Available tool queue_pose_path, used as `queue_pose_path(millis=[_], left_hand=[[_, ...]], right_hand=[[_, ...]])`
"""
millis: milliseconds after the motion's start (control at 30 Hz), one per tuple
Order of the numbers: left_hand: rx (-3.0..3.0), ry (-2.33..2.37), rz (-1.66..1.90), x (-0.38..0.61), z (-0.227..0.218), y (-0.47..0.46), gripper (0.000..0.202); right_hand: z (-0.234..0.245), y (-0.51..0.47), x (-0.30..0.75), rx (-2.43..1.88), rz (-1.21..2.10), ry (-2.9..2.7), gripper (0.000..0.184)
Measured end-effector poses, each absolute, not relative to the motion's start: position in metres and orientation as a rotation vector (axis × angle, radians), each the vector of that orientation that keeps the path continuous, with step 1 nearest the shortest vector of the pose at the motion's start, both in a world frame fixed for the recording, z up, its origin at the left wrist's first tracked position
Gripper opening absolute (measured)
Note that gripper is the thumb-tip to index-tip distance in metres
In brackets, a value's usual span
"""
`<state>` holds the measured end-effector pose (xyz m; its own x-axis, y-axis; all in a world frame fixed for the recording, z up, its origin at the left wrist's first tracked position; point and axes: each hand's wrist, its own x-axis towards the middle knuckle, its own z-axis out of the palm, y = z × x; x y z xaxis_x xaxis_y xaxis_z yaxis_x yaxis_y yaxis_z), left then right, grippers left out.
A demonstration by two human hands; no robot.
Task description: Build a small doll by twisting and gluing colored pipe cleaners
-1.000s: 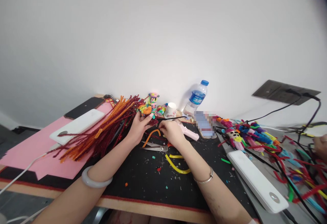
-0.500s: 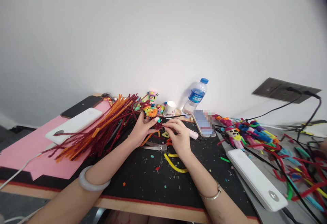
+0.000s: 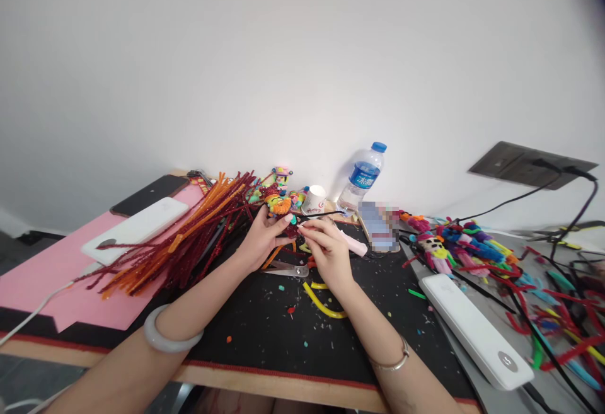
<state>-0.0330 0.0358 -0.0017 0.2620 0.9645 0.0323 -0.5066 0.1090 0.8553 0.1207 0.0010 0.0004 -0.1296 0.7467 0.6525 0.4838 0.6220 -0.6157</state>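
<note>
My left hand (image 3: 261, 239) is closed around a small colourful pipe-cleaner figure (image 3: 278, 204), orange and yellow with dark red fuzz, held just above the black mat (image 3: 265, 332). My right hand (image 3: 326, 250) meets it from the right, fingers pinched on a thin black pipe cleaner (image 3: 324, 215) that runs back toward the wall. Scissors (image 3: 288, 269) lie on the mat just under both hands. A bent yellow pipe cleaner (image 3: 324, 304) lies nearer to me.
A bundle of red and orange pipe cleaners (image 3: 189, 237) lies left on pink paper (image 3: 57, 288) beside a white power bank (image 3: 135, 230). A water bottle (image 3: 362, 178), paper cup (image 3: 314, 200) and phone (image 3: 378, 226) stand behind. Another power bank (image 3: 475, 332), finished figures (image 3: 449, 247) and cables fill the right.
Both hands rose off the mat and came together at the figure. My right hand left the spot by the scissors and now pinches the black pipe cleaner against the figure.
</note>
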Motion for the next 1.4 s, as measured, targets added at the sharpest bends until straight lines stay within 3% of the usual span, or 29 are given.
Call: queue_pose_path(millis=[333,700,1100,1400], left_hand=[[0.902,0.674,1.186,-0.032,-0.002,0.036,0.037],[0.897,0.754,1.324,-0.036,-0.002,0.042,0.040],[0.853,0.724,1.409,-0.038,-0.002,0.044,0.038],[0.869,0.746,1.349,-0.039,-0.002,0.043,0.040]], right_hand=[[-0.006,0.004,0.125,-0.964,0.083,-1.920,0.026],[-0.008,0.004,0.125,-1.076,0.090,-1.850,0.025],[-0.012,0.007,0.125,-1.269,-0.049,-2.190,0.020],[0.004,0.011,0.151,-1.372,-0.132,-1.818,0.029]])
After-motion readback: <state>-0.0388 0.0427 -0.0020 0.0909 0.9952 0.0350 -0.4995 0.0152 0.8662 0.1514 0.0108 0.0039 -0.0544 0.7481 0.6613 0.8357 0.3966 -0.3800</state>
